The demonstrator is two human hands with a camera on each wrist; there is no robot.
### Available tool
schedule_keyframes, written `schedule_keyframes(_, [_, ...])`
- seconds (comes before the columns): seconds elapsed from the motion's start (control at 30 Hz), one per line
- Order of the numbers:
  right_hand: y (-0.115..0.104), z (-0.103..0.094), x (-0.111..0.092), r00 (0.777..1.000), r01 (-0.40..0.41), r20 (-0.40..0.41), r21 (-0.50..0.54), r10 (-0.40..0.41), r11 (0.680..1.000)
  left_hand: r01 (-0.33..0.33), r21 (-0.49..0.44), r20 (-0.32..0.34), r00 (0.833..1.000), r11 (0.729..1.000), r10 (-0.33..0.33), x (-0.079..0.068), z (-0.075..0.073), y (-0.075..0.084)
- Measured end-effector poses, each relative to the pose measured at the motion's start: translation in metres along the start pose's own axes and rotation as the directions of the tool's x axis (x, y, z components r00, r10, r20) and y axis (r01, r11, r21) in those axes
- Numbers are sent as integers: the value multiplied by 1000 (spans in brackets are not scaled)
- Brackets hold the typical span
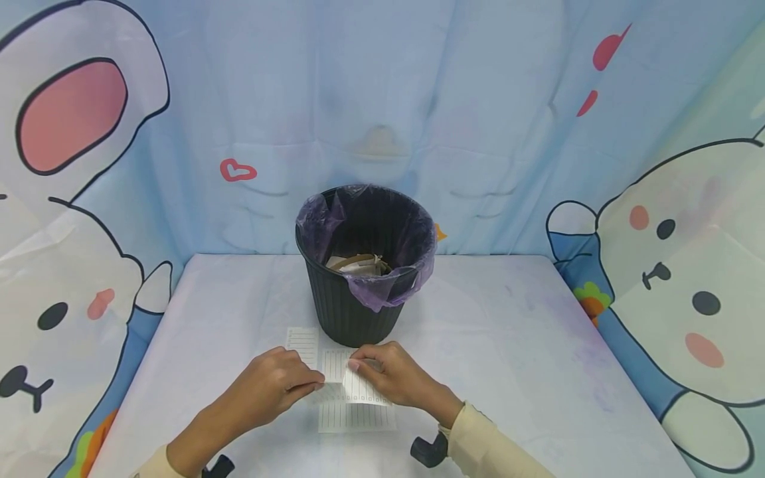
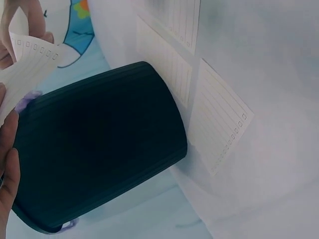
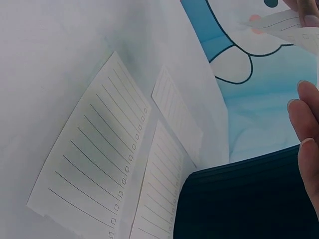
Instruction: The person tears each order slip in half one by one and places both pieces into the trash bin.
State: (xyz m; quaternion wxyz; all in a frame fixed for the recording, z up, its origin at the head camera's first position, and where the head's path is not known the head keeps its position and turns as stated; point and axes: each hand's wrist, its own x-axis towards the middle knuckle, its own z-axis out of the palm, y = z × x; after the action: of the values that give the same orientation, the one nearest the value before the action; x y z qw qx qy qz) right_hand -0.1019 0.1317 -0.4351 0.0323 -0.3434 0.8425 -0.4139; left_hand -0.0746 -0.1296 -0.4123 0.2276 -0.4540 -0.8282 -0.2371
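Note:
Both hands are raised over the table in front of the bin, with a sheet of lined paper [image 1: 362,388] between them. My left hand [image 1: 277,382] pinches the sheet near its left side. My right hand [image 1: 397,375] pinches its upper right part between thumb and fingers, and the sheet bends there. A row of small checkboxes runs along one edge of the held paper [image 2: 30,64] in the left wrist view. Below lie three similar lined sheets: one at the left [image 1: 301,342], one partly hidden behind the hands [image 1: 335,362], and one nearest [image 1: 358,419].
A black ribbed bin [image 1: 352,315] with a purple bag liner [image 1: 412,282] stands at the table's back middle. Inside it are pale and brown scraps [image 1: 358,265]. A blue cartoon curtain [image 1: 478,99] hangs behind the white-covered table [image 1: 496,345].

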Motion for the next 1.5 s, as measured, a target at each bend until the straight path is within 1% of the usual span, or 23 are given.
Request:
schedule_keyframes(0.33, [2, 0, 0, 999, 30, -21, -10, -30, 999, -4, -10, -6, 1000, 1000, 4, 2, -2, 1])
schedule_keyframes(0.53, [-1, -2, 0, 999, 33, -41, -17, -34, 999, -2, -15, -19, 1000, 1000, 2, 2, -3, 0])
schedule_keyframes(0.73, [-1, -2, 0, 1000, 14, -26, 7, -14, 1000, -5, -16, -16, 1000, 1000, 4, 2, -3, 1])
schedule_keyframes(0.93, [-1, -2, 0, 1000, 1, -18, 9, -1, 1000, -3, -17, -16, 1000, 1000, 3, 1, -2, 1])
schedule_keyframes(1.3, [-1, -3, 1, 999, 39, -31, -17, -39, 999, -14, -6, -28, 1000, 1000, 14, 0, -3, 0])
schedule_keyframes(1.5, [4, -2, 2, 999, 23, -31, -20, -24, 1000, -9, -6, -36, 999, 1000, 9, 0, -6, 0])
